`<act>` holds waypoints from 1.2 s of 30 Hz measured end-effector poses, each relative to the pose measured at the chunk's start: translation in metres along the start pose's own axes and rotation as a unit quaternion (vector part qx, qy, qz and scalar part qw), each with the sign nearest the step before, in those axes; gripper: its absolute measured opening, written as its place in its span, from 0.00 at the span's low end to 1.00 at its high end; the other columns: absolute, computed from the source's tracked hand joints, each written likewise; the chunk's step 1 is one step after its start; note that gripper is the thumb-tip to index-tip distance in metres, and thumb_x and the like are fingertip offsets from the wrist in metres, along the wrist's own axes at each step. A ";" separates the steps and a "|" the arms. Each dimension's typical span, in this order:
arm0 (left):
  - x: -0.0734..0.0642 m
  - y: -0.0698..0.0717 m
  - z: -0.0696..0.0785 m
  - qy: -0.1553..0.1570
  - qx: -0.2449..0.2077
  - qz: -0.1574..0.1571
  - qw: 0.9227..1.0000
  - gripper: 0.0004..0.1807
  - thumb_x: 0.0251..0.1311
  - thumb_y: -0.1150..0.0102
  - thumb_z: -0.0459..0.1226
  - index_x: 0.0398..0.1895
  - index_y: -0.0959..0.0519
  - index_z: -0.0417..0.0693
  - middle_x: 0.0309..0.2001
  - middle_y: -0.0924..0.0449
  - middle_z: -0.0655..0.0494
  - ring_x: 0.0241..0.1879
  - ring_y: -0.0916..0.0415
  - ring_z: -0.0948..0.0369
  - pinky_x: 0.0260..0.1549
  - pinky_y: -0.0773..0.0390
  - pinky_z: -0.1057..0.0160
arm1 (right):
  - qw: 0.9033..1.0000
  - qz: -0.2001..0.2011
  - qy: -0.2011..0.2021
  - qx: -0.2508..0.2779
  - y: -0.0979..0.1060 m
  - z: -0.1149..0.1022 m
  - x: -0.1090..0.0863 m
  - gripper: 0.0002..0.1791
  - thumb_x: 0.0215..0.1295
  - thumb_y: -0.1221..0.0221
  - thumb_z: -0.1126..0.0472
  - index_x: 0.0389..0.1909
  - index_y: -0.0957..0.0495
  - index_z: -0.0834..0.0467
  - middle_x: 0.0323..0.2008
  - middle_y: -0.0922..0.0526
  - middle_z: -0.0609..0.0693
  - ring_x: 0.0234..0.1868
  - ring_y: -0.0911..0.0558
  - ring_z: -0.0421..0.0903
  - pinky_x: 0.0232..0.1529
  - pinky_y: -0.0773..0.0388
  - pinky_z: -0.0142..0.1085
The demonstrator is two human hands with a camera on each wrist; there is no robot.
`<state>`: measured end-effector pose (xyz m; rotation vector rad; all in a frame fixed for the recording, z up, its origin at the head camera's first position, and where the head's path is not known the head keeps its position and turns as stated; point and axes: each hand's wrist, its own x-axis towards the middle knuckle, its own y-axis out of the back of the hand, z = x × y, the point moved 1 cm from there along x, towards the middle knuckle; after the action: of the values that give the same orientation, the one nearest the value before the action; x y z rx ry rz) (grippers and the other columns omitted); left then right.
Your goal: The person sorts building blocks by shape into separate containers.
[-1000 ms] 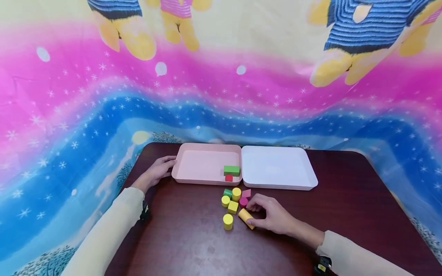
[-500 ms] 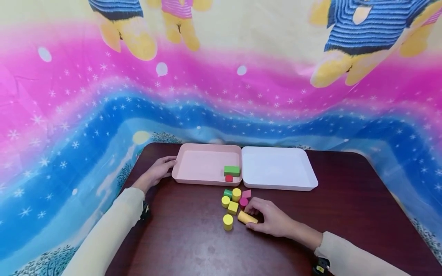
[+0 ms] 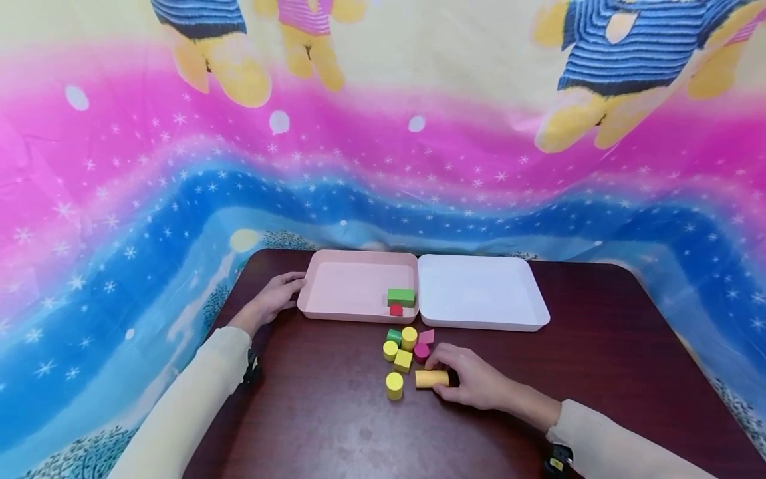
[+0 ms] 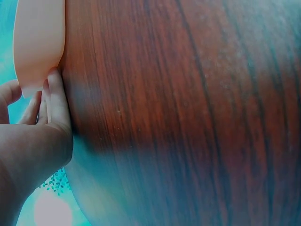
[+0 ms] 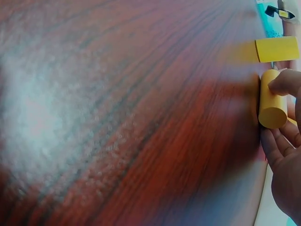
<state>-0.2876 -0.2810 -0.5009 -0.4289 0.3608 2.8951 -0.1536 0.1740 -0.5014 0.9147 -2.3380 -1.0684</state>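
Right hand: the right hand [image 3: 469,377] pinches an orange cylinder [image 3: 429,379] between thumb and fingers; parts of its fingers are hidden or cut off in the right wrist view.
Orange cylinder: on its side on the desk [image 3: 335,419], its right end partly hidden by the thumb.
Left hand: the left hand [image 3: 275,294] has its fingers fairly straight, touching the left end of the pink tray [image 3: 359,318].
Beside the cylinder: an upright yellow cylinder [image 3: 394,386] to the left; a magenta cylinder [image 3: 421,352] just beyond the right fingertips.
In between: a yellow cube [image 3: 403,360], a short yellow cylinder [image 3: 390,350], a taller yellow cylinder [image 3: 409,338], a partly covered green piece [image 3: 393,335] and a pink piece [image 3: 427,336], exact shape unclear, stand between the orange cylinder and the trays.
Pink tray: far left; a green rectangular block [image 3: 401,297] and a small red piece [image 3: 396,310], hard to make out, sit at its right end.
White tray: the white tray [image 3: 479,326] is just right of the pink one.
Backdrop: patterned cloth [image 3: 383,146], cut off above.
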 end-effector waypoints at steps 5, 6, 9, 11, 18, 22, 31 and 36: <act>0.001 0.000 -0.001 0.007 0.000 0.003 1.000 0.31 0.86 0.55 0.44 0.84 0.43 0.45 0.79 0.39 0.42 0.74 0.33 0.46 0.70 0.27 0.45 | 1.000 -0.009 0.001 -0.015 0.001 -0.001 0.000 0.17 0.65 0.27 0.56 0.51 0.20 0.43 0.49 0.21 0.35 0.47 0.22 0.35 0.49 0.19 0.34; 0.002 0.000 -0.001 0.008 -0.001 0.004 1.000 0.31 0.86 0.55 0.44 0.84 0.43 0.45 0.79 0.39 0.42 0.74 0.33 0.46 0.70 0.27 0.45 | 1.000 -0.008 0.005 -0.019 0.001 -0.001 0.000 0.17 0.65 0.26 0.56 0.51 0.20 0.43 0.49 0.21 0.35 0.47 0.22 0.35 0.49 0.19 0.34; 0.002 0.000 0.000 0.008 0.000 0.003 1.000 0.31 0.86 0.56 0.44 0.85 0.43 0.44 0.79 0.39 0.42 0.74 0.33 0.46 0.70 0.27 0.45 | 0.999 -0.006 0.019 -0.032 0.001 0.000 0.001 0.17 0.65 0.26 0.57 0.50 0.19 0.44 0.48 0.21 0.35 0.47 0.23 0.36 0.49 0.20 0.34; 0.003 0.000 0.000 0.008 -0.002 0.003 1.000 0.31 0.86 0.56 0.44 0.84 0.43 0.44 0.79 0.39 0.42 0.75 0.34 0.46 0.70 0.28 0.45 | 0.999 -0.005 0.025 -0.035 0.002 0.000 0.001 0.16 0.65 0.26 0.57 0.50 0.19 0.45 0.48 0.21 0.35 0.46 0.23 0.36 0.49 0.20 0.34; 0.002 0.001 -0.001 0.009 -0.006 0.004 1.000 0.31 0.85 0.55 0.45 0.84 0.42 0.45 0.79 0.39 0.42 0.74 0.33 0.46 0.70 0.27 0.45 | 0.999 -0.022 0.013 -0.029 0.006 -0.001 0.003 0.16 0.65 0.26 0.57 0.50 0.19 0.44 0.47 0.21 0.35 0.46 0.23 0.36 0.49 0.20 0.34; 0.001 0.001 -0.001 0.008 -0.006 0.006 1.000 0.31 0.85 0.54 0.45 0.84 0.42 0.45 0.78 0.38 0.42 0.73 0.32 0.46 0.69 0.27 0.46 | 1.000 -0.023 0.002 -0.018 0.011 -0.004 0.004 0.16 0.64 0.25 0.57 0.49 0.19 0.44 0.48 0.21 0.35 0.46 0.22 0.37 0.49 0.19 0.36; 0.001 0.001 0.000 -0.001 -0.008 -0.001 1.000 0.32 0.85 0.54 0.45 0.85 0.43 0.44 0.79 0.40 0.40 0.74 0.33 0.44 0.71 0.29 0.44 | 0.999 -0.026 -0.021 -0.008 0.014 -0.002 0.004 0.16 0.65 0.25 0.55 0.51 0.18 0.41 0.49 0.19 0.34 0.49 0.21 0.38 0.53 0.17 0.40; 0.002 0.001 0.000 -0.002 -0.006 -0.004 1.000 0.32 0.85 0.55 0.45 0.85 0.45 0.44 0.80 0.41 0.39 0.74 0.34 0.44 0.71 0.29 0.44 | 1.000 -0.023 -0.020 -0.005 0.016 -0.002 0.006 0.17 0.65 0.25 0.55 0.52 0.17 0.42 0.49 0.19 0.33 0.48 0.21 0.37 0.53 0.17 0.39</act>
<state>-0.2894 -0.2815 -0.5011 -0.4258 0.3398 2.8917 -0.1628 0.1768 -0.4868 0.9562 -2.3521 -1.1261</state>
